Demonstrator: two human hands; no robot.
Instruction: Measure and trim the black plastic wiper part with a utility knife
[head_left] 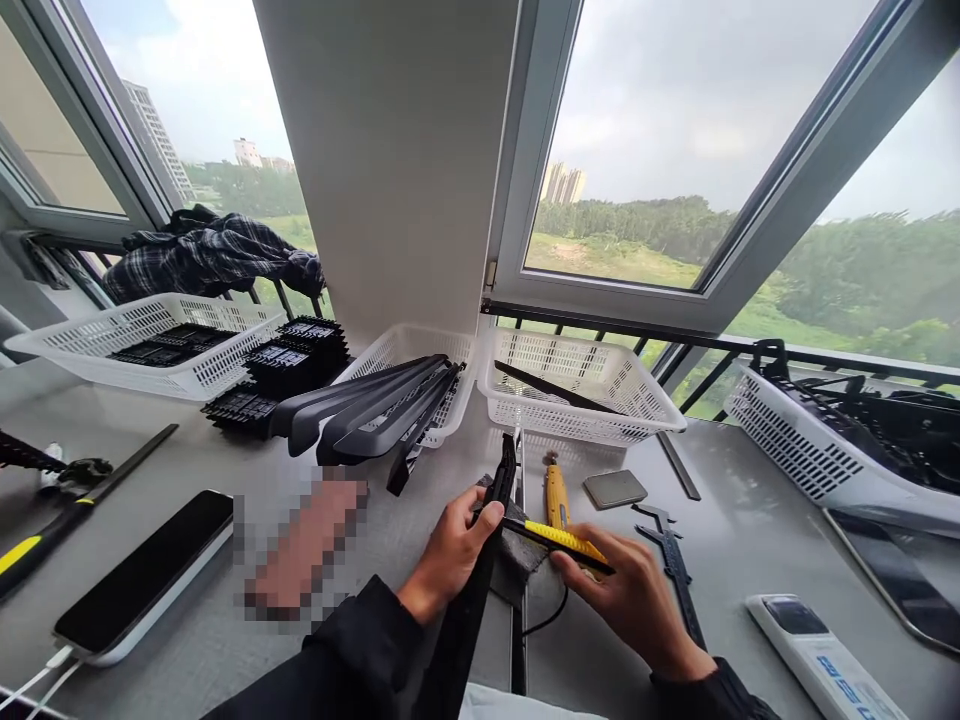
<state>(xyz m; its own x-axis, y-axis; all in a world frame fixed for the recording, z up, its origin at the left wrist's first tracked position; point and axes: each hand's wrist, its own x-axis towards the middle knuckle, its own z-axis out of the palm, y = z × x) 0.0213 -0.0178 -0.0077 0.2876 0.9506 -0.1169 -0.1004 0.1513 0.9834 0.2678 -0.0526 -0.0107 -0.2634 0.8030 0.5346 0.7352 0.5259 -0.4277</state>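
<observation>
My left hand [446, 555] is closed around a long black plastic strip [466, 635], which slants from the lower edge of the view up toward the baskets. In my right hand [637, 595] is a yellow and black utility knife [556, 535], its tip meeting the strip beside my left thumb. Whether the blade is cutting into the plastic cannot be made out. Under the knife lies a dark grey block or pad [521, 565]. Just behind it is a yellow rotary tool [556, 492], with a flat grey block [615, 489] to its right.
Black calipers [673, 560] lie right of my right hand. White baskets [585, 425] stand along the window, one with long black parts [382, 405] across it. Stacked black pieces [292, 355] sit further left. A phone [146, 575] and a file [131, 465] lie on the left.
</observation>
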